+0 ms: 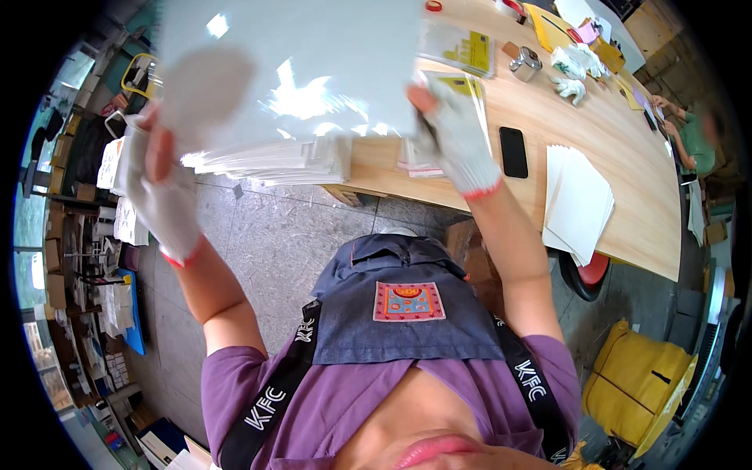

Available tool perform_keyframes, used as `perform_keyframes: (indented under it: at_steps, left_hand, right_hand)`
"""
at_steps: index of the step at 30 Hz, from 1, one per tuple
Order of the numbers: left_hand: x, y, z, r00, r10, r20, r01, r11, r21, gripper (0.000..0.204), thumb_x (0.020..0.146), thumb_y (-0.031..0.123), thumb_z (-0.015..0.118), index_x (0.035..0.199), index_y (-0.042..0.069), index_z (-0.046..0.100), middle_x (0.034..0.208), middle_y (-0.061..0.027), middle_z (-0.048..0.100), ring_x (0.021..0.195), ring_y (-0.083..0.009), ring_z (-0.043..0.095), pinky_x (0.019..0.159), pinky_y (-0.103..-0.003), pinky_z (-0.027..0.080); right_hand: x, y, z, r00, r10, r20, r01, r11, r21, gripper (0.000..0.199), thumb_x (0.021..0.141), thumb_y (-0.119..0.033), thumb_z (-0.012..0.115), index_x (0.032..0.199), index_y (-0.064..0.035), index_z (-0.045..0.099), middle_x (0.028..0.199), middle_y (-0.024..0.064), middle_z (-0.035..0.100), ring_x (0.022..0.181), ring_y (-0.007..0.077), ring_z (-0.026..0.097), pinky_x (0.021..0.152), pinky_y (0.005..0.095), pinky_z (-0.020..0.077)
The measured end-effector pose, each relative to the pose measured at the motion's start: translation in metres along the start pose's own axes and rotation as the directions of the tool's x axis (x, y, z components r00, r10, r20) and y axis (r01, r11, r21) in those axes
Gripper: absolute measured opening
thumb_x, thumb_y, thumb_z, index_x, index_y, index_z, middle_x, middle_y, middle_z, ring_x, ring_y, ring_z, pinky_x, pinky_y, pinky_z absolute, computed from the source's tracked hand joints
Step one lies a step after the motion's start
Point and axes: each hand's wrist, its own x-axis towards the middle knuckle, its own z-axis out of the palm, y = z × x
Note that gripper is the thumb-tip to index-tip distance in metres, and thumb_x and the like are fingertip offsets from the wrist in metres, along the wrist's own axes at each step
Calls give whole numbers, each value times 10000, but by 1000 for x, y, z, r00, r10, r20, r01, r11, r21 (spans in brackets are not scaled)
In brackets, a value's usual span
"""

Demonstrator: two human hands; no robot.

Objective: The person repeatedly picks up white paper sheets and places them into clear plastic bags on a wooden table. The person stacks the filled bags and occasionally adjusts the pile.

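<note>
A large glossy pale grey sheet (337, 47) is held up in front of me, with bright reflections and a round dark shadow on it. My left hand (160, 172), in a white knit glove with a red cuff and a bare thumb, grips its left edge. At the opposite edge my right hand (457, 133), gloved the same way, is closed on the sheet near its lower right corner. Below the sheet lies a thick stack of white sheets (274, 163), partly hidden, at the table's near edge.
On the wooden table (627, 164) lie a black phone (513, 153), fanned white papers (578, 200), clear packets with yellow-green print (462, 48), a metal container (526, 64) and white gloves (570, 88). Another person (693, 133) works at the far right. A yellow bundle (636, 384) stands on the floor.
</note>
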Motion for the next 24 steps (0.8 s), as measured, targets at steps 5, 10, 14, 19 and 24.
perform_keyframes:
  at_steps: [5, 10, 14, 19, 24]
  left_hand:
    - [66, -57, -62, 990, -1, 138, -56, 913, 404, 356, 885, 193, 493, 1191, 27, 566, 1142, -122, 592, 988, -145, 563, 861, -244, 433]
    - [53, -84, -42, 948, -265, 175, 225, 950, 217, 454, 905, 199, 437, 1321, 17, 425, 1261, -129, 517, 1010, -177, 544, 848, -258, 424]
    - [3, -160, -70, 984, -178, 2, 178, 984, 14, 527, 913, 237, 427, 1379, 31, 290, 1244, -93, 491, 1088, -209, 477, 942, -332, 324]
    - [-156, -324, -143, 744, -616, -259, 653, 752, 85, 381, 938, 294, 436, 1150, -4, 538, 979, -99, 578, 829, -174, 559, 697, -302, 482]
    - [-288, -312, -46, 567, -784, 253, 747, 619, 242, 319, 833, 54, 502, 1143, 21, 570, 1015, -51, 618, 866, -155, 572, 772, -260, 445]
  right_hand:
    - [50, -31, 76, 983, -42, 178, 68, 987, -147, 275, 847, -286, 610, 672, -74, 591, 569, 6, 563, 414, 53, 461, 352, 202, 317]
    - [54, -20, 60, 982, 88, 165, -65, 988, -139, 343, 865, -390, 578, 739, -72, 606, 640, 12, 600, 441, 52, 468, 369, 203, 335]
    - [19, 25, -7, 993, 111, 36, -113, 992, 60, 396, 899, -453, 497, 873, -74, 604, 672, 1, 589, 499, 50, 479, 449, 198, 373]
    - [-86, 127, -151, 663, 144, -734, -18, 984, 178, 250, 874, -260, 552, 1039, -73, 574, 772, 26, 592, 520, 76, 500, 429, 227, 412]
    - [-208, 147, -279, 228, 320, -920, 202, 909, 366, 192, 894, -208, 473, 1032, -74, 479, 845, 107, 624, 568, 173, 573, 419, 218, 457]
